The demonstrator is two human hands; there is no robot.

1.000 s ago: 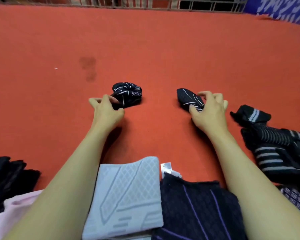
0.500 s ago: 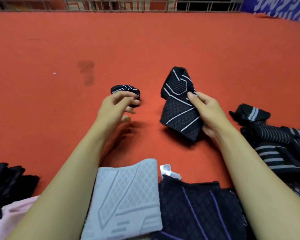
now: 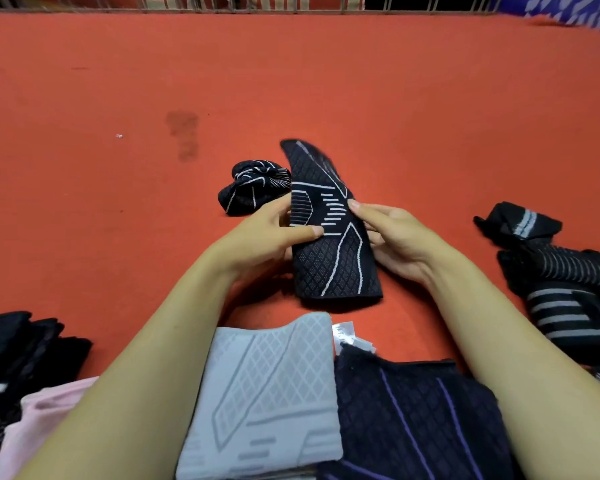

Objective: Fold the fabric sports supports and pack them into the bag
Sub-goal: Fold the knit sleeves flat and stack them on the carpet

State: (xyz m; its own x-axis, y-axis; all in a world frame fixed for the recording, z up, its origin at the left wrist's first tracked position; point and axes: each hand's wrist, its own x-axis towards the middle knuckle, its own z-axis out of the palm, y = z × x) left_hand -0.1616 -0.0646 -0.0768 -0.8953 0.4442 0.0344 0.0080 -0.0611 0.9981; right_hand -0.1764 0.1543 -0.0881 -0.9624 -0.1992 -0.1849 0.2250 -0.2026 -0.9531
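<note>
Head view: both hands, left hand [image 3: 264,233] and right hand [image 3: 392,237], pinch an unfolded black support [image 3: 329,233]; beside it, one rolled support [image 3: 253,187] lies done, more remain, no bag visible.

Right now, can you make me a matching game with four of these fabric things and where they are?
Things:
1. Black support
2. Rolled support
3. Grey support
4. Striped pile

Places:
A. At the right edge, on the red mat
B. Held between the left hand and right hand
C. Nearest the camera, between the two forearms
D. On the mat just left of the held one

Pairs: 1-B, 2-D, 3-C, 4-A
</note>
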